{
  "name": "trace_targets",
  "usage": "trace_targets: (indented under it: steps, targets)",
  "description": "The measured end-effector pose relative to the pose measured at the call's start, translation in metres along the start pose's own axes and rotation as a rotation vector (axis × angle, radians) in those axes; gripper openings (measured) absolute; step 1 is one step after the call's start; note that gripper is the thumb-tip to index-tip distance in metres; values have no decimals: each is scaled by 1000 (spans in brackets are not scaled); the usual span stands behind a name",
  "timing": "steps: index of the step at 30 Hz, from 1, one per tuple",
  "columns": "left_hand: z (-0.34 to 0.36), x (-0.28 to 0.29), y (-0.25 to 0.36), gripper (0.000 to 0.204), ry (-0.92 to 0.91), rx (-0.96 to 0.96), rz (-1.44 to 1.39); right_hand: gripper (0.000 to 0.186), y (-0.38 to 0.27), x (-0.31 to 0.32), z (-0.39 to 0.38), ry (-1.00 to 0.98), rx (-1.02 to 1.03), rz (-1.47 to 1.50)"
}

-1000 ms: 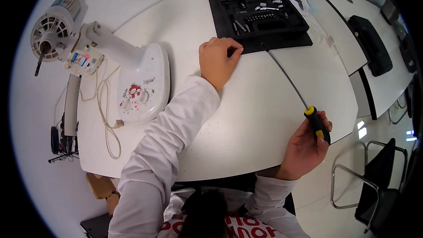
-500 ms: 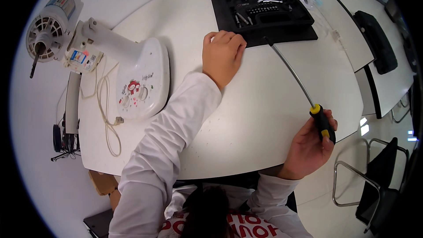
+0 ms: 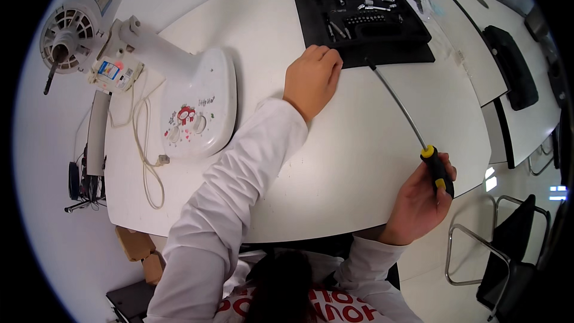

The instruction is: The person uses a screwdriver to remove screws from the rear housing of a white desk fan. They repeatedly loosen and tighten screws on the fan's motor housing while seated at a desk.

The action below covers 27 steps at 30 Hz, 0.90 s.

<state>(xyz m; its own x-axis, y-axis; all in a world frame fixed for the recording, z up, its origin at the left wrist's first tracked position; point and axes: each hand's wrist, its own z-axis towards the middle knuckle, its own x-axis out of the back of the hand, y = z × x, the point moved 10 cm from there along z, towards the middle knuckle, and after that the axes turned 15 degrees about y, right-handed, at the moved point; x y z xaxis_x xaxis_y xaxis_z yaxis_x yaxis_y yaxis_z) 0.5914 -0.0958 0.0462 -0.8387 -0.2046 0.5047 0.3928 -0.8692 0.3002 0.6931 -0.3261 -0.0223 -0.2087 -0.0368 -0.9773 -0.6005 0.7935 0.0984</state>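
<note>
My right hand point(image 3: 420, 198) grips a long screwdriver point(image 3: 399, 101) by its black and yellow handle. The metal shaft slants up and away to the left, its tip at the near edge of a black mat point(image 3: 390, 55). My left hand point(image 3: 312, 82) rests on the white table close to that mat's corner, fingers curled under. Whatever those fingers may hold is hidden from view. Beyond both hands, an open black tool case point(image 3: 391, 30) lies on the mat, with several bits, sockets and small metal tools in its slots.
A white stand machine point(image 3: 200, 107) with a tilted motor head point(image 3: 66, 42) occupies the left side. Its cable point(image 3: 143, 161) loops over the table point(image 3: 335, 191). A clear plastic bag point(image 3: 418, 0) lies beside the case. At the right stands a black chair point(image 3: 508, 257).
The whole view has shifted slightly, so the case and machine appear a little to the right. My right hand still grips the screwdriver, and my left hand stays by the mat.
</note>
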Motion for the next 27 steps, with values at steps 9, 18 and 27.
trace_targets:
  steps: [9,18,27]
  targets:
    - [3,2,-15,8,43,124,-118,37,-3,1,0,12,39,3]
    - [4,1,-18,8,20,158,-123,37,-2,0,0,-18,13,7]
    - [1,0,-38,6,40,331,-261,38,-1,0,0,-18,1,16]
